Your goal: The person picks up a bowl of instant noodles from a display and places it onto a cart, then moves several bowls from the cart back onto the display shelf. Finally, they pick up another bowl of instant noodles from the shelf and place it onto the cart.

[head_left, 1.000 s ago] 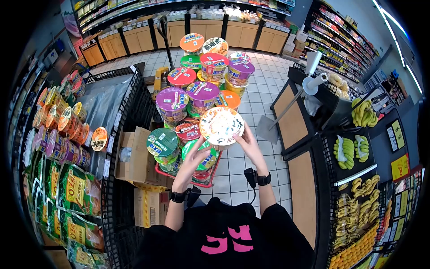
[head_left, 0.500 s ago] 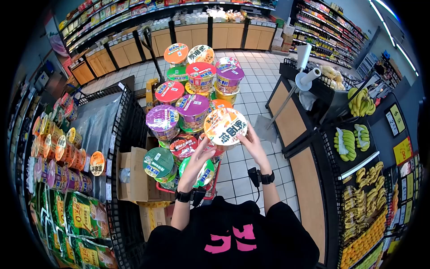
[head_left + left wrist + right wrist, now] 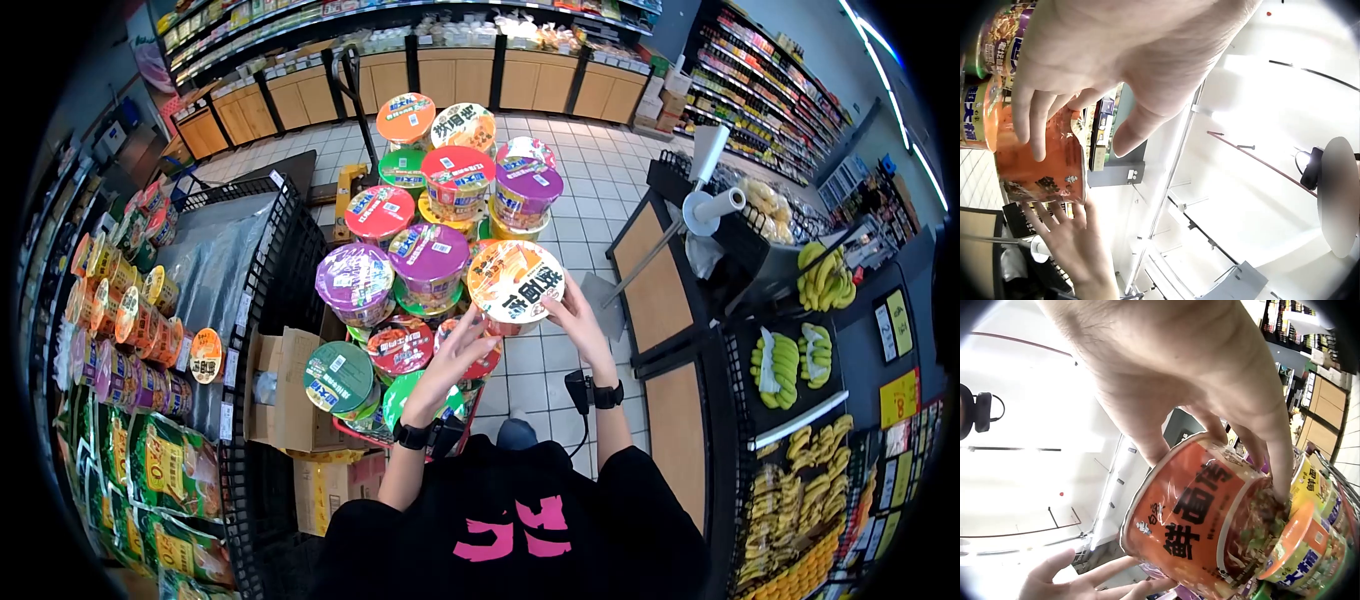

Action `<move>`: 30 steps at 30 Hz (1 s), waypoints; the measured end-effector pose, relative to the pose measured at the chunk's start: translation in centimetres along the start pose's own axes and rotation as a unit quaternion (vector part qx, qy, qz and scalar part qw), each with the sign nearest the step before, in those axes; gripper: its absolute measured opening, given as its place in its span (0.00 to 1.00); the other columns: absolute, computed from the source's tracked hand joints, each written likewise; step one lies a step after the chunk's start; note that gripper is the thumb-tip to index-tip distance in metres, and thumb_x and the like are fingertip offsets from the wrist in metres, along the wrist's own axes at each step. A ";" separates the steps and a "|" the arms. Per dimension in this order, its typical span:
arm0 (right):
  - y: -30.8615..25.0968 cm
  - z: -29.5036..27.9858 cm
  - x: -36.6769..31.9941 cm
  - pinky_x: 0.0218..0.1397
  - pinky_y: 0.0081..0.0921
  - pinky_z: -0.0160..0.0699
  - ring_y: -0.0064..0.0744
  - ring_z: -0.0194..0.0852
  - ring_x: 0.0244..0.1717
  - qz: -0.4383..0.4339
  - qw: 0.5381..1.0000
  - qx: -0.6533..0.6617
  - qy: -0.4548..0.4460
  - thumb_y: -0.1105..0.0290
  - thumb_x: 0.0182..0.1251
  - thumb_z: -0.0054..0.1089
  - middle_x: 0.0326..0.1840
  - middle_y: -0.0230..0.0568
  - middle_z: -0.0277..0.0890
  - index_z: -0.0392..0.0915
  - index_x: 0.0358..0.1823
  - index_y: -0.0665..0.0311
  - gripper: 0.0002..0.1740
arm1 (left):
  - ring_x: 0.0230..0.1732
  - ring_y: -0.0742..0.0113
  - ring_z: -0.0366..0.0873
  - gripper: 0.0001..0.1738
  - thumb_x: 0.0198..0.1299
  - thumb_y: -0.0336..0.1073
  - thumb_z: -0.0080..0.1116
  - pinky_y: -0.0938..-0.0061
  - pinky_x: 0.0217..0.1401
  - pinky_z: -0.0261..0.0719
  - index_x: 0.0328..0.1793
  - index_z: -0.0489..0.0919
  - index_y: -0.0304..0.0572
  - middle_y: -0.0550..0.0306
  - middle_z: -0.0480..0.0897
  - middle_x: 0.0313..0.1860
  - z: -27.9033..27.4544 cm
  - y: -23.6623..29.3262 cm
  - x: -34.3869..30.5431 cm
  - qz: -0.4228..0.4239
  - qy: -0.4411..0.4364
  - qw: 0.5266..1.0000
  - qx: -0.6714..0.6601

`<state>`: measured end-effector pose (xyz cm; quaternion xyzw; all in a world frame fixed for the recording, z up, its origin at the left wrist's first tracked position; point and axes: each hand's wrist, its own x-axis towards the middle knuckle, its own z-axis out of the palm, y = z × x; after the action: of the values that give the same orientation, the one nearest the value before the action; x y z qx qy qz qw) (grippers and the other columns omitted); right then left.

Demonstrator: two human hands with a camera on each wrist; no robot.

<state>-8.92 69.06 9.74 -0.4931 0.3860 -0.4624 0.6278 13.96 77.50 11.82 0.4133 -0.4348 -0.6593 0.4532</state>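
Far left, the shelf (image 3: 225, 395) is lined with rows of cups (image 3: 120, 300) lying on their sides, with green packets (image 3: 160, 470) below them. An open cardboard box (image 3: 285, 395) sits on the floor beside it. Centre stage is the trolley pile of bowls (image 3: 430, 250), purple, red, green and orange lids stacked high.

Now the left hand (image 3: 455, 355). Its fingers are spread apart, the tips propping the underside of the noodle bowl (image 3: 515, 285), and the left wrist view shows the thumb clear of it. The orange bowl is up in the air at the near right edge of the pile, tilted with its lid toward the person, just above the bowls below. The right hand (image 3: 580, 320) has the real grip, with the thumb on one side and the fingers curled round the rim on the other.

So by my reading this one is lifted clear of the pile but not set down anywhere. With so many bowls on the trolley, most of the job looks to be ahead.

Over on the right are a roll of bags (image 3: 715, 205) and trays of bananas (image 3: 790, 355).
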 end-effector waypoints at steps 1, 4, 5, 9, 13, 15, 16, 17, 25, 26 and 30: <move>-0.5 -0.4 0.8 0.60 0.24 0.72 0.25 0.68 0.61 0.006 1.000 0.000 -0.009 0.68 0.69 0.61 0.67 0.39 0.65 0.50 0.77 0.62 0.40 | 0.69 0.58 0.70 0.45 0.68 0.40 0.56 0.68 0.69 0.63 0.82 0.43 0.44 0.38 0.58 0.76 0.4 -0.1 0.8 0.005 0.006 1.000 -0.002; -1.4 -2.2 3.0 0.61 0.25 0.71 0.26 0.67 0.62 0.030 0.999 -0.020 -0.036 0.69 0.69 0.60 0.68 0.41 0.64 0.49 0.77 0.61 0.40 | 0.68 0.59 0.70 0.45 0.68 0.40 0.56 0.68 0.68 0.65 0.82 0.42 0.44 0.39 0.58 0.76 2.2 -0.5 2.7 0.020 0.039 0.999 0.005; -1.2 -2.9 3.7 0.61 0.26 0.71 0.26 0.67 0.62 0.023 0.998 -0.016 -0.048 0.68 0.69 0.60 0.68 0.40 0.64 0.48 0.78 0.61 0.40 | 0.68 0.59 0.70 0.45 0.68 0.39 0.56 0.68 0.68 0.66 0.82 0.41 0.44 0.39 0.58 0.76 2.8 -1.2 3.3 0.029 0.051 0.998 -0.016; 0.0 -5.8 6.9 0.61 0.29 0.71 0.27 0.66 0.64 0.043 0.994 -0.025 -0.093 0.64 0.70 0.60 0.70 0.38 0.62 0.48 0.78 0.56 0.41 | 0.68 0.59 0.70 0.45 0.68 0.38 0.56 0.67 0.69 0.66 0.82 0.40 0.44 0.37 0.57 0.76 4.3 -2.7 5.8 0.041 0.105 0.993 -0.041; 0.4 -6.7 8.8 0.60 0.29 0.70 0.25 0.66 0.63 0.083 0.988 -0.019 -0.128 0.62 0.70 0.60 0.68 0.35 0.64 0.49 0.78 0.52 0.40 | 0.69 0.57 0.70 0.45 0.68 0.38 0.56 0.68 0.69 0.67 0.82 0.41 0.45 0.35 0.56 0.76 5.9 -3.7 7.0 0.053 0.163 0.985 -0.031; 0.8 -7.1 9.5 0.52 0.22 0.72 0.20 0.68 0.58 0.076 0.988 -0.004 -0.132 0.63 0.70 0.59 0.63 0.30 0.69 0.52 0.77 0.50 0.37 | 0.70 0.58 0.69 0.46 0.67 0.38 0.56 0.69 0.70 0.65 0.82 0.40 0.48 0.35 0.54 0.77 6.3 -4.5 7.7 0.056 0.179 0.981 -0.047; 1.2 -7.3 9.6 0.52 0.22 0.72 0.20 0.68 0.58 0.080 0.986 -0.005 -0.144 0.63 0.70 0.59 0.63 0.30 0.69 0.52 0.77 0.50 0.37 | 0.70 0.58 0.69 0.46 0.67 0.38 0.56 0.69 0.70 0.65 0.82 0.40 0.48 0.35 0.54 0.77 6.6 -4.8 7.7 0.058 0.191 0.979 -0.050; 1.4 -7.4 10.0 0.51 0.21 0.72 0.19 0.68 0.58 0.091 0.984 -0.003 -0.151 0.63 0.70 0.59 0.63 0.29 0.69 0.52 0.77 0.50 0.37 | 0.70 0.58 0.68 0.46 0.67 0.37 0.56 0.69 0.70 0.65 0.82 0.40 0.48 0.35 0.54 0.77 6.8 -4.9 7.9 0.056 0.202 0.976 -0.061; 5.1 -9.7 11.9 0.60 0.35 0.68 0.25 0.63 0.65 0.106 0.971 0.012 -0.214 0.64 0.71 0.56 0.69 0.32 0.63 0.44 0.79 0.47 0.40 | 0.71 0.59 0.67 0.44 0.68 0.39 0.53 0.66 0.71 0.64 0.82 0.40 0.46 0.40 0.49 0.80 9.5 -5.7 8.6 0.070 0.241 0.962 -0.106; 5.4 -10.1 12.1 0.68 0.47 0.63 0.29 0.58 0.70 0.121 0.967 0.005 -0.223 0.64 0.72 0.55 0.73 0.33 0.58 0.42 0.79 0.45 0.41 | 0.72 0.58 0.67 0.44 0.68 0.39 0.53 0.66 0.71 0.64 0.82 0.40 0.46 0.41 0.48 0.80 9.8 -5.7 8.6 0.070 0.248 0.961 -0.104; 4.1 -10.2 11.7 0.71 0.49 0.58 0.31 0.55 0.72 0.137 0.959 0.030 -0.246 0.63 0.73 0.55 0.75 0.34 0.54 0.39 0.80 0.43 0.42 | 0.77 0.59 0.58 0.45 0.68 0.39 0.54 0.67 0.75 0.59 0.82 0.40 0.48 0.47 0.46 0.82 10.2 -6.1 9.5 0.099 0.260 0.953 -0.120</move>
<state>-14.49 55.48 3.18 -0.5150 0.2690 -0.2479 0.7752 0.55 71.68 7.48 0.4686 -0.2583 -0.5280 0.6595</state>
